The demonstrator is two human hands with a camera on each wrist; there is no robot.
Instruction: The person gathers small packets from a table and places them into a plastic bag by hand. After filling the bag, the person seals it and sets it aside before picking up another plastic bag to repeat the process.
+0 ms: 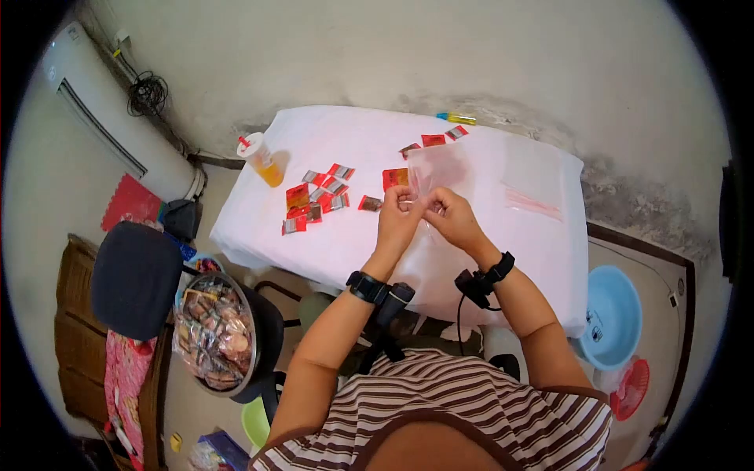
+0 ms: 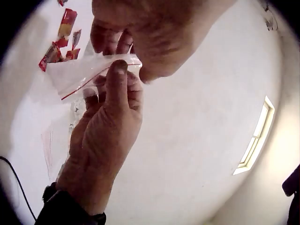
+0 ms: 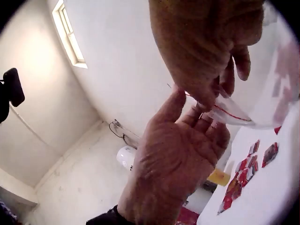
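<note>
A clear zip bag [image 1: 438,166] with a red line along its mouth hangs between both hands over the table. At one side of its mouth, my left hand [image 1: 398,228] pinches the plastic between thumb and fingers. Right beside it, my right hand [image 1: 458,224] pinches the same edge, the fingertips of both hands nearly meeting. In the left wrist view the red seal of the bag [image 2: 77,78] runs up to the fingers. Small red packets [image 1: 334,186] lie in a loose group left of the hands, and a few more [image 1: 433,140] lie behind the bag.
Flat clear bags with red lines [image 1: 534,200] lie on the white-covered table [image 1: 330,251] at right. A cup with orange drink [image 1: 263,161] stands at left, a yellow-blue tube [image 1: 457,118] at the back. A large pot of wrapped packets [image 1: 216,330] and a blue basin [image 1: 613,314] flank the table.
</note>
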